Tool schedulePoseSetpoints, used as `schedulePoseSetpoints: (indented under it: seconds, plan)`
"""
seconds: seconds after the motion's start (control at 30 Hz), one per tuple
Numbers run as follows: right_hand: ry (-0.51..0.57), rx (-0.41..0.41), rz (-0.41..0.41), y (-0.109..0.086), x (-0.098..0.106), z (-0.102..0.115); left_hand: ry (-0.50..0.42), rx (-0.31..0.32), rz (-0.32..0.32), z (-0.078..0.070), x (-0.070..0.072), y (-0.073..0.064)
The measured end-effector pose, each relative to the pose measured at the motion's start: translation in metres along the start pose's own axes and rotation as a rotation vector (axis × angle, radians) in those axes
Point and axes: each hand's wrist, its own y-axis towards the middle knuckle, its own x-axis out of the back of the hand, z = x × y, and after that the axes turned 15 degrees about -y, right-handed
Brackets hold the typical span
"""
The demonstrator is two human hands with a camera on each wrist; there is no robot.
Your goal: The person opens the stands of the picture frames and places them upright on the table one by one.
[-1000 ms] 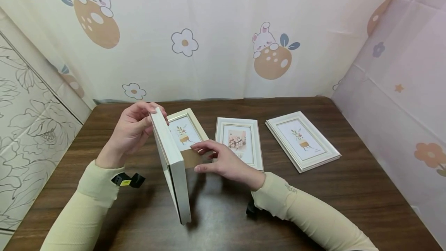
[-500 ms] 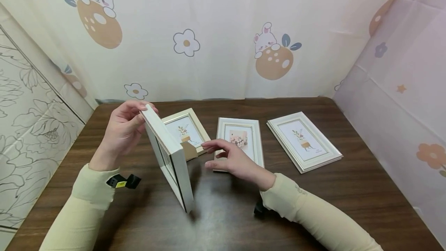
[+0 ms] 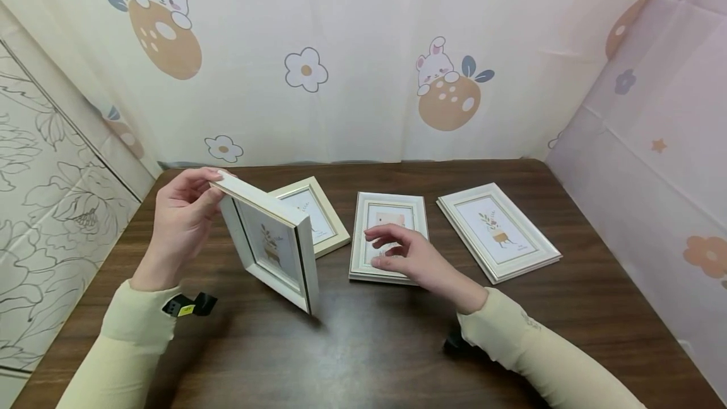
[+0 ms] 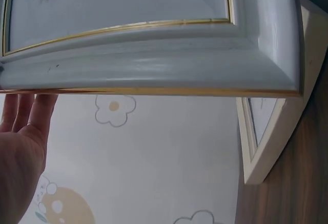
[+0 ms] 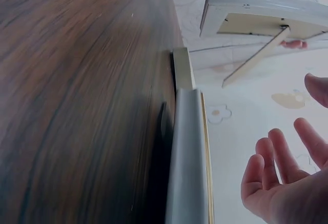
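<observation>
Fingers (image 3: 200,177) of the left hand (image 3: 178,223) are curled on a gold-trimmed white picture frame (image 3: 272,251) over the brown tabletop (image 3: 363,346); the right hand (image 3: 421,262) is relaxed, empty. Should the gripped corner slip, the frame could be dropped.

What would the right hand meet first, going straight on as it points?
Most likely the white frame in the left hand, perhaps at its back strut; the right hand would seemingly clear the flat cream frame, though depth is unclear.
</observation>
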Motion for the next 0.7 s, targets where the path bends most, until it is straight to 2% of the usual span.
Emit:
schedulePoseSetpoints:
  seconds: [0.37, 0.47, 0.6, 0.7]
  plan:
    - [-0.086, -0.051, -0.009, -0.017, 0.022, -0.018, 0.094, -0.075, -0.14, -0.012, 0.013, 0.003]
    - [-0.106, -0.064, -0.02, -0.021, 0.028, -0.021, 0.175, -0.097, -0.204, -0.016, 0.016, 0.004]
    - [-0.107, -0.085, -0.04, -0.024, 0.036, -0.026, 0.328, -0.11, -0.299, -0.022, 0.017, 0.006]
    - [-0.096, -0.102, -0.055, -0.025, 0.043, -0.027, 0.389, -0.117, -0.356, -0.027, 0.017, 0.007]
